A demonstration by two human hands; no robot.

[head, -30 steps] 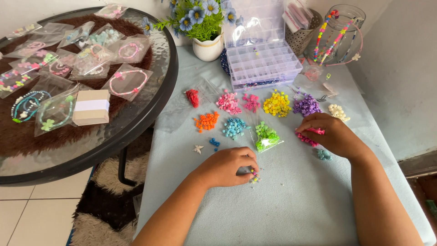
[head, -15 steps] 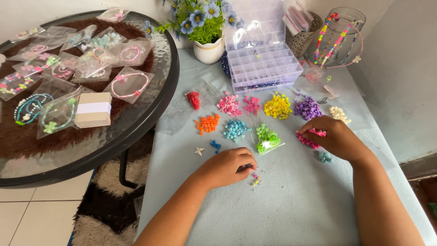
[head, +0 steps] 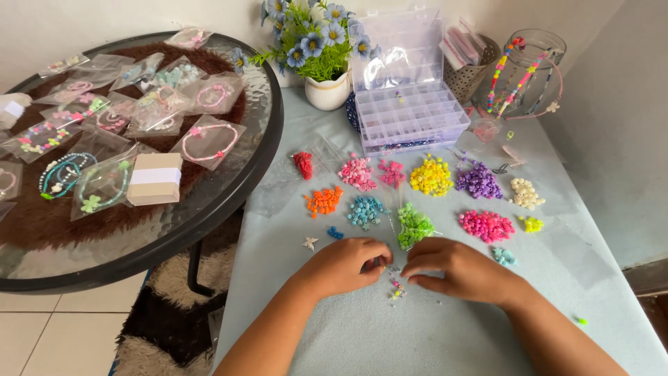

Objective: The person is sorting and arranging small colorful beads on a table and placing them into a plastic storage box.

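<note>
Beads (head: 396,289), a small loose cluster of mixed colours, lie on the pale blue table cover (head: 445,341) right between the two hands, just below the green pile (head: 415,225). The left hand (head: 344,266) has its fingers curled in and pinched narrow at the tips, and the right hand (head: 459,268) is pinched the same way, fingertips nearly meeting the left's; whether a bead or a thread sits in either pinch is too small to tell. By my judgement these beads are very light, hard and smooth, so they would roll or skitter at a nudge and are best taken one at a time between thumb and forefinger tips. Around them I count about a dozen sorted heaps, among them one red (head: 303,165), one orange (head: 323,200), one yellow (head: 431,176), one purple (head: 477,181) and one cream (head: 525,193). Behind stand one clear compartment box (head: 410,111) with its lid raised, one white pot of blue flowers (head: 328,90), and one round glass table (head: 229,195) carrying many bagged bracelets.
</note>
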